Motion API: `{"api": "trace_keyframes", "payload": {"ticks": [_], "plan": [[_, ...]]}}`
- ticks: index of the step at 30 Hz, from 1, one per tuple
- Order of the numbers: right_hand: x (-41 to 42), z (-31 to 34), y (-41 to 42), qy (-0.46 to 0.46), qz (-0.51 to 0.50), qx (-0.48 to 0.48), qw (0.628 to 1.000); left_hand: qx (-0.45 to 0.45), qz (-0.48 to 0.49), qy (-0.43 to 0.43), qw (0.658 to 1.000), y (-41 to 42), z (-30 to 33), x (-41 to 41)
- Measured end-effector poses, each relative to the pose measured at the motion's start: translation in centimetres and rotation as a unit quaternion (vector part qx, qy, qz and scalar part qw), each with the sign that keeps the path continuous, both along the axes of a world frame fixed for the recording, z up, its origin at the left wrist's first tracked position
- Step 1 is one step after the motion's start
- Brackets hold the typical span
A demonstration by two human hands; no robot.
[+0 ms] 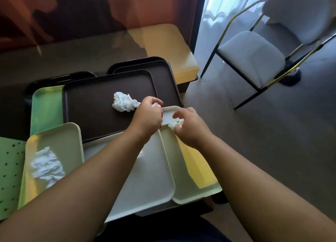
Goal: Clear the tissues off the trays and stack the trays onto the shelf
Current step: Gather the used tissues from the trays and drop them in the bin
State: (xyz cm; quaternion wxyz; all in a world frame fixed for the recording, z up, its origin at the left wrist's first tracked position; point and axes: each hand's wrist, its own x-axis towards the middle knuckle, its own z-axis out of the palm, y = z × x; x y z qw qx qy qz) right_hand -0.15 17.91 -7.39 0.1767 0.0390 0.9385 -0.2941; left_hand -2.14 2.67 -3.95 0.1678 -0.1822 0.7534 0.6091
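Note:
Several trays overlap on a low table. A crumpled white tissue (pixel 124 102) lies on the dark brown tray (pixel 91 107). My left hand (pixel 148 117) is curled beside it, pinching a scrap of tissue at the fingertips. My right hand (pixel 190 125) pinches a small tissue wad (pixel 175 124) over the far end of the pale right tray (pixel 192 180). Another tissue (pixel 47 166) rests on the pale left tray (pixel 60 138). A white middle tray (pixel 149 180) lies under my left forearm, with a bit of tissue showing by the arm.
More dark trays (pixel 161 72) are stacked behind, and a green tray (pixel 46 107) sits at left. A green dotted mat (pixel 10 169) lies at far left. A yellow bench (pixel 174 47) stands beyond. A grey chair (pixel 254 58) is on the floor to the right.

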Motion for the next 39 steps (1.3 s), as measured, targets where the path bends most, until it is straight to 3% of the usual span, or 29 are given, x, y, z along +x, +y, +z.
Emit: {"api": "trace_keyframes", "payload": {"ticks": [3, 6, 9, 12, 14, 16, 18, 20, 22, 25, 31, 33, 36, 39], "plan": [[0.5, -1.3, -0.3, 0.011, 0.047, 0.107, 0.993, -0.013, 0.004, -0.004, 1.000, -0.2, 0.1, 0.6], [0.9, -1.2, -0.5, 0.032, 0.038, 0.093, 0.994, 0.013, 0.011, -0.009, 1.000, -0.2, 0.6, 1.1], [0.6, 1.2, -1.2, 0.052, -0.070, -0.126, 0.988, 0.044, 0.024, -0.002, 0.999, -0.5, 1.2, 1.1], [0.0, 5.2, -3.2, 0.027, -0.119, -0.373, 0.920, 0.077, 0.036, -0.006, 0.996, -1.2, 2.2, 1.1], [-0.3, 6.8, -4.7, -0.012, -0.094, -0.442, 0.892, 0.121, 0.045, -0.019, 0.991, -1.9, 2.8, 1.2], [-0.9, 7.5, -6.4, -0.057, -0.071, -0.453, 0.887, 0.134, 0.085, 0.002, 0.987, -3.4, 3.3, 1.4], [-1.8, 7.4, -8.2, -0.052, -0.073, -0.413, 0.906, 0.099, 0.136, 0.028, 0.985, -5.4, 3.3, 1.5], [-3.0, 6.2, -9.8, 0.028, -0.052, -0.272, 0.961, 0.070, 0.176, 0.026, 0.982, -7.5, 3.0, 1.8], [-4.4, 4.7, -11.5, 0.065, 0.011, -0.122, 0.990, 0.054, 0.194, 0.023, 0.979, -9.4, 2.5, 2.3], [-5.7, 2.1, -13.7, 0.042, 0.101, 0.012, 0.994, 0.023, 0.206, 0.022, 0.978, -11.2, 1.3, 3.1], [-6.5, 0.7, -16.4, -0.020, 0.166, 0.157, 0.973, 0.016, 0.222, 0.022, 0.975, -13.0, 0.4, 4.4], [-6.0, 0.9, -16.5, 0.001, 0.132, 0.097, 0.986, 0.018, 0.227, 0.019, 0.973, -13.6, 0.5, 4.5], [-4.7, 2.8, -16.6, 0.004, -0.008, -0.166, 0.986, 0.028, 0.233, 0.015, 0.972, -14.2, 0.7, 4.5], [-3.1, 5.9, -16.3, -0.086, -0.121, -0.440, 0.886, 0.040, 0.229, -0.002, 0.973, -14.4, 1.3, 4.3]]}}
